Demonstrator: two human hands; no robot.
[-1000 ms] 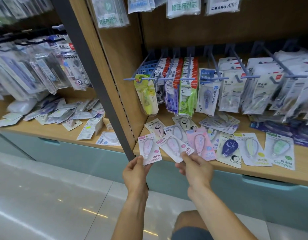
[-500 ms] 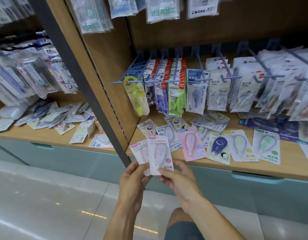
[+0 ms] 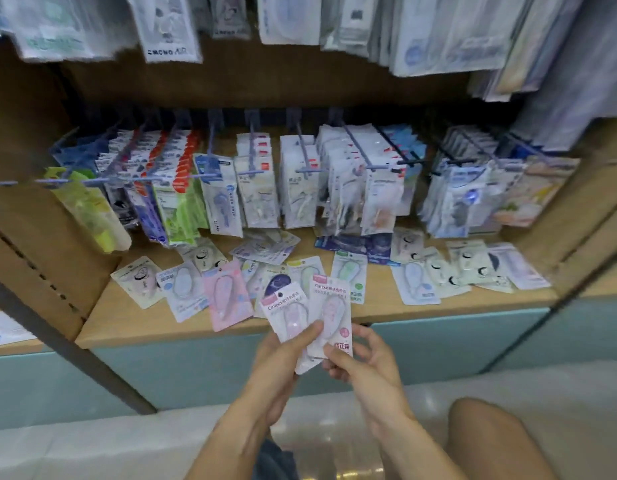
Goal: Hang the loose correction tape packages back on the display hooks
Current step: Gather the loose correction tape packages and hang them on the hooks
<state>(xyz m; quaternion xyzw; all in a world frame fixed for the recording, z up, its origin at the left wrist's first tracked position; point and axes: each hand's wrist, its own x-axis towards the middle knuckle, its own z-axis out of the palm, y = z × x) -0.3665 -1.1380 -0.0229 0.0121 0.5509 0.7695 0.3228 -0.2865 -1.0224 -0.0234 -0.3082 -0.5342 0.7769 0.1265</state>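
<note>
Two pink-and-white correction tape packages overlap in front of the shelf edge. My left hand (image 3: 282,362) pinches the left package (image 3: 286,311) with its thumb on the front. The right package (image 3: 331,317) stands upright beside it, and my right hand (image 3: 362,358) holds it at its lower edge. Several more loose packages (image 3: 224,292) lie flat on the wooden shelf (image 3: 133,323). Behind them a row of blue display hooks (image 3: 251,161) carries hanging packages; some hook tips stick out towards me.
A dark metal upright (image 3: 57,341) slants across the lower left. A wooden side panel (image 3: 556,237) closes the bay on the right. More packs hang from the row above (image 3: 172,26). My knee (image 3: 490,441) shows at the bottom right above a glossy floor.
The view swung right and closer to the shelf bay. Both packages stayed in my hands and now overlap more, held a little higher against the shelf edge.
</note>
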